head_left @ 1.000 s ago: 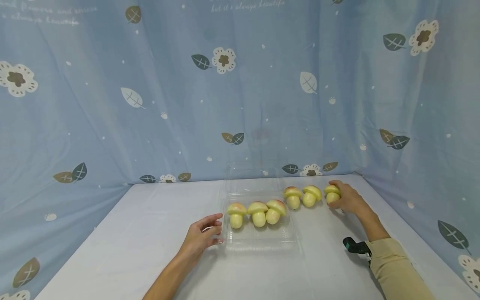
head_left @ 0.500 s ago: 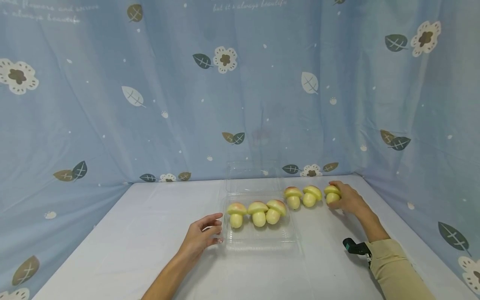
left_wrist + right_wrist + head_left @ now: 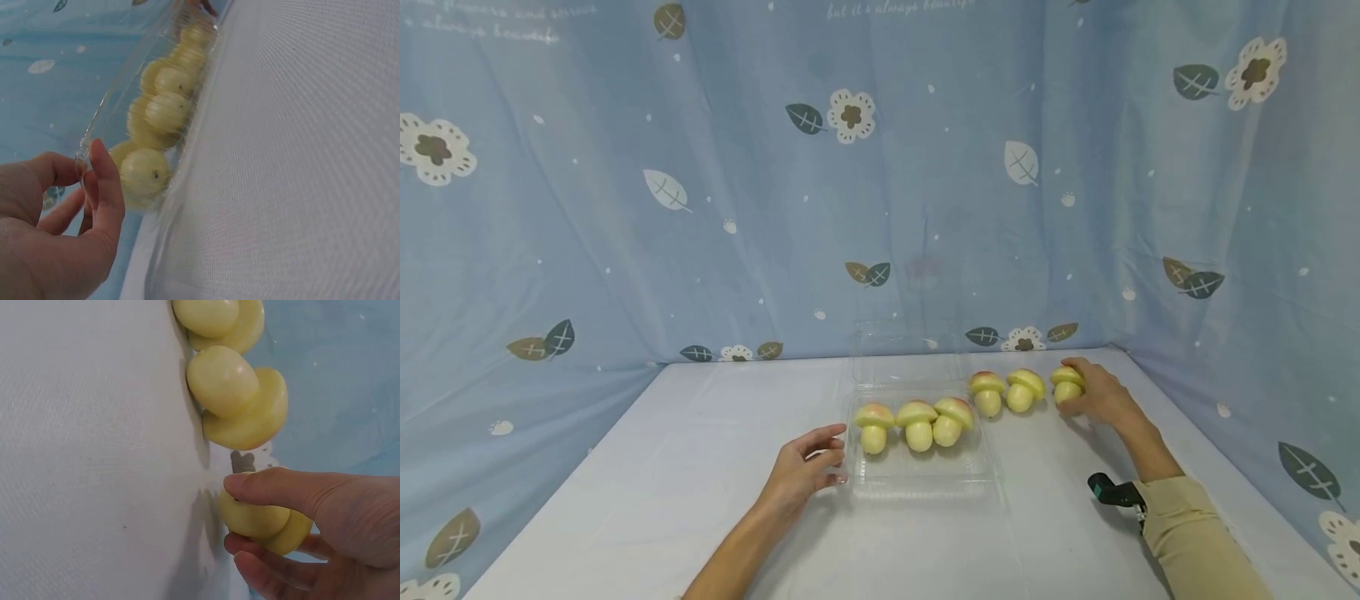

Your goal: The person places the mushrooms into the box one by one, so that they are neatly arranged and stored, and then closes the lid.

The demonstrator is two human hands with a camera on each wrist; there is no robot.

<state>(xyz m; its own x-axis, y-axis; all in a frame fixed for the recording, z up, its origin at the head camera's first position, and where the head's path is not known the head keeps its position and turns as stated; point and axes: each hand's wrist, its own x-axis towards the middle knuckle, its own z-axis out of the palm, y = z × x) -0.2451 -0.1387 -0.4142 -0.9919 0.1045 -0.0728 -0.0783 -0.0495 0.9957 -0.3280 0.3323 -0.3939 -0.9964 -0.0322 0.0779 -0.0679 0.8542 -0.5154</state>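
A clear plastic box [image 3: 925, 479] lies open on the table, its see-through lid [image 3: 906, 362] folded back toward the curtain. Inside are three yellow-green toy mushrooms with reddish-topped caps, including a left one [image 3: 873, 429] and a middle one [image 3: 917, 427]. My left hand [image 3: 805, 467] pinches the box's left rim between thumb and fingers, as the left wrist view shows. At the far right, my right hand [image 3: 1101, 396] grips another toy mushroom [image 3: 253, 515], thumb on its stem and fingers beneath. That mushroom stands close over the table, apart from the others.
Two more toy mushrooms, one [image 3: 987, 393] beside the box and another [image 3: 1022, 390] to its right, lie between the box and my right hand. A blue patterned curtain [image 3: 760, 208] borders the white table [image 3: 700, 467] at the back and sides.
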